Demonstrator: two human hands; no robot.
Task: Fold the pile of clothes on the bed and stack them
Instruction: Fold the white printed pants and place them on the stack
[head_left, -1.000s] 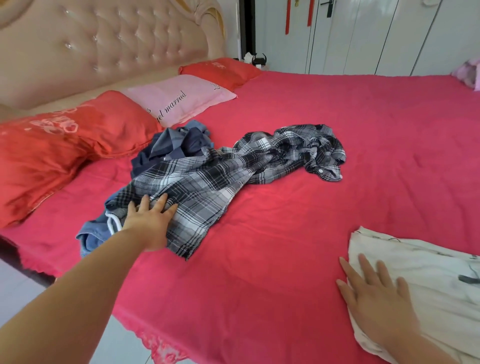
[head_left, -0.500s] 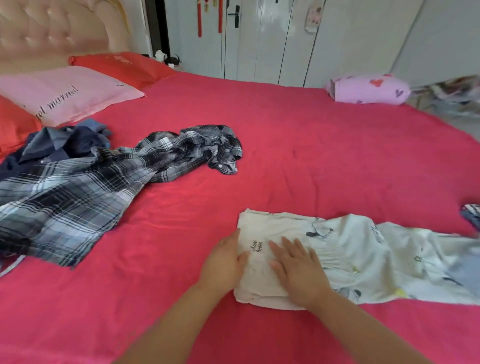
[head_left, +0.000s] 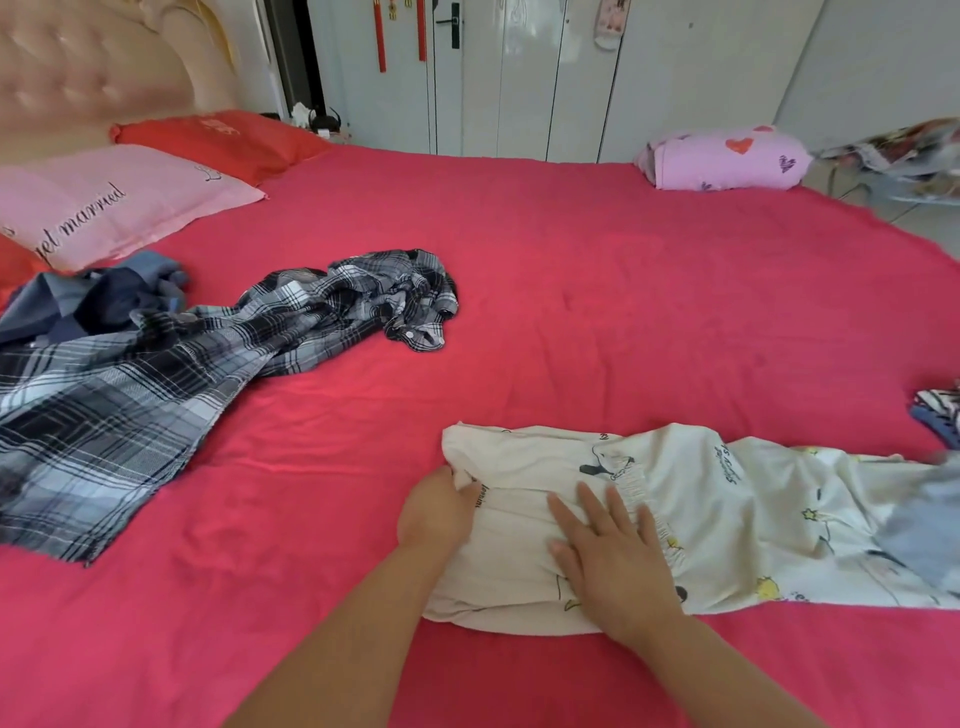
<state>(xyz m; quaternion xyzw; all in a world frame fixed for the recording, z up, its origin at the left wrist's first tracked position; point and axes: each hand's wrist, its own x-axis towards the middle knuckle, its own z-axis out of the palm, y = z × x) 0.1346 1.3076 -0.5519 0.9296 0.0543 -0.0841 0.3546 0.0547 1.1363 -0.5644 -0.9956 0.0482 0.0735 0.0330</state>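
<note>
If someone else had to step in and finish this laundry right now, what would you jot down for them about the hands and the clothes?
Hands: the left hand grips the left edge of the white printed garment; the right hand lies flat on it, fingers straight.
Things: that garment lies on the bed in front of the person, seemingly partly folded at its left end. The plaid shirt and the blue garment lie crumpled to the left.
Done: no finished fold or stack shows.
Left: finish the white one, fold the other two, stack all.
</note>
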